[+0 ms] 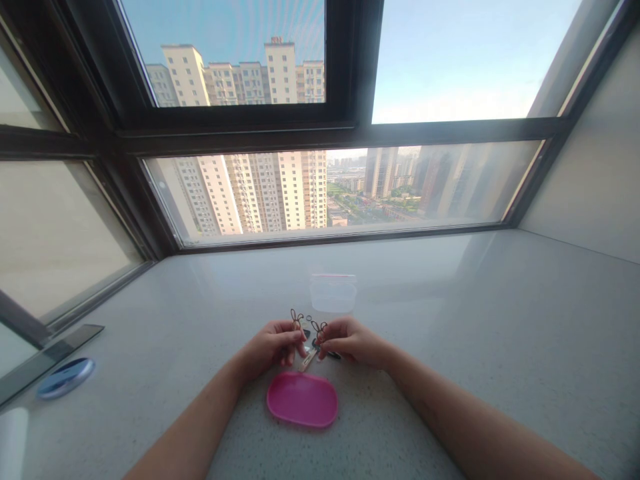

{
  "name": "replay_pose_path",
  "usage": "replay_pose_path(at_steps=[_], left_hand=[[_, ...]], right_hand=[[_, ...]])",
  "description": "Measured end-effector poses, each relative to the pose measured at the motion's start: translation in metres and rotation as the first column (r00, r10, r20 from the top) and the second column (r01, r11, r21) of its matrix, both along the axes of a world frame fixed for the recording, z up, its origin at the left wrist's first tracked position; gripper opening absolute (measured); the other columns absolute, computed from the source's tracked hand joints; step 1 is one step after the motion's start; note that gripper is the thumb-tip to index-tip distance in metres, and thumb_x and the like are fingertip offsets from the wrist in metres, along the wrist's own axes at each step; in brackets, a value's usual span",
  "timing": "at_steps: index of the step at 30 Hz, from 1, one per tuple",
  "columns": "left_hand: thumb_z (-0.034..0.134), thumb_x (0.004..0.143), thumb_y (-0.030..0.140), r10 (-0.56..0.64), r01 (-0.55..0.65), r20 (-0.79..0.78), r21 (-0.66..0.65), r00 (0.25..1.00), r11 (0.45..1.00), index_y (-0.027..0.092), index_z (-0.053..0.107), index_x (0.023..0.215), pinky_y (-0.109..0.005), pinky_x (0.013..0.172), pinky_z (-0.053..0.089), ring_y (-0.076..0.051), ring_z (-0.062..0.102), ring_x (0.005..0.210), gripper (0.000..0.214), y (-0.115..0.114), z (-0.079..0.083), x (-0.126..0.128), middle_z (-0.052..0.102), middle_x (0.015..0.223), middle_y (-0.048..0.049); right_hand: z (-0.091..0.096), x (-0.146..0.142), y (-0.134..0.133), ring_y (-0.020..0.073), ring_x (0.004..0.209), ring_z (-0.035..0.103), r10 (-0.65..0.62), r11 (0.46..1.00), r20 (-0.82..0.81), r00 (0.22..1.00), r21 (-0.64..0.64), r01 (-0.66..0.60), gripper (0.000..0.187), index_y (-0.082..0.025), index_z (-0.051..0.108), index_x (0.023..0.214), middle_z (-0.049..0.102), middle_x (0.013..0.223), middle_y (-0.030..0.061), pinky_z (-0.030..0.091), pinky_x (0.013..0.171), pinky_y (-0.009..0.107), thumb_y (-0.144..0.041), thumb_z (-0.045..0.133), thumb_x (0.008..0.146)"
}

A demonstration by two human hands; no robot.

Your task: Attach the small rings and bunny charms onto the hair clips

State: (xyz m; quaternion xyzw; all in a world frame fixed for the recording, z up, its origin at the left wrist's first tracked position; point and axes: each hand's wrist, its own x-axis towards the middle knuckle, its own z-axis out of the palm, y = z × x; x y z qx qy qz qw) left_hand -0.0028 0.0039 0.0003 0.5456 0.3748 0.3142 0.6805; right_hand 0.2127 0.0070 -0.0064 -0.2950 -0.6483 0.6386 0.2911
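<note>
My left hand (273, 347) is closed in a pinch on a small brown clip with bunny ears (297, 318). My right hand (350, 341) pinches a second bunny-eared clip (319, 328). The two hands nearly meet over the pale stone sill (450, 320). More small clips (307, 360) lie under the hands, dark and light ones, partly hidden. A pink oval lid (302, 399) lies flat just in front of the hands. A clear plastic box (333, 293) with a pink rim stands just beyond them.
A dark-framed window (345, 127) runs along the far edge of the sill and down the left side. A round blue disc (66, 377) and a dark flat strip (50, 357) lie at the far left. A white object (13, 440) shows at the bottom left corner.
</note>
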Motion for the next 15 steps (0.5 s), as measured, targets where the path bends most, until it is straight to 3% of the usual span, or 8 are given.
replay_pose_path(at_steps=[4,10,15], left_hand=[[0.061,0.071,0.036,0.012,-0.012,-0.018,0.010,1.000,1.000,0.008,0.062,0.079,-0.017,0.035,0.028,-0.006,0.047,0.039,0.029,0.0007,-0.0019,-0.0004,0.065,0.066,-0.0090],[0.061,0.071,0.039,0.020,-0.016,-0.059,0.068,0.998,0.998,0.009,0.064,0.085,-0.018,0.037,0.032,-0.007,0.048,0.041,0.033,-0.0011,-0.0020,0.0017,0.064,0.068,-0.0068],[0.060,0.072,0.039,0.056,-0.028,-0.145,0.189,0.988,0.982,0.011,0.064,0.087,-0.018,0.038,0.032,-0.007,0.042,0.041,0.032,-0.0080,-0.0005,0.0080,0.052,0.056,0.0011]], right_hand=[[0.0011,0.0001,-0.0001,0.0024,0.037,0.034,-0.017,0.999,0.033,0.999,0.039,0.016,0.029,-0.011,0.065,0.083,0.062,0.062,0.0012,0.023,0.033,0.016,-0.036,0.064,0.068],[0.0028,0.0017,-0.0021,0.0032,0.036,0.032,-0.068,0.993,0.094,0.993,0.103,0.058,0.035,-0.011,0.067,0.085,0.040,0.044,-0.0057,0.022,0.033,0.016,-0.042,0.061,0.070],[0.0014,-0.0028,-0.0059,0.0030,0.036,0.030,-0.110,0.986,0.083,0.990,0.134,0.098,0.036,-0.011,0.067,0.086,0.043,0.044,-0.0051,0.021,0.034,0.017,-0.042,0.062,0.070]])
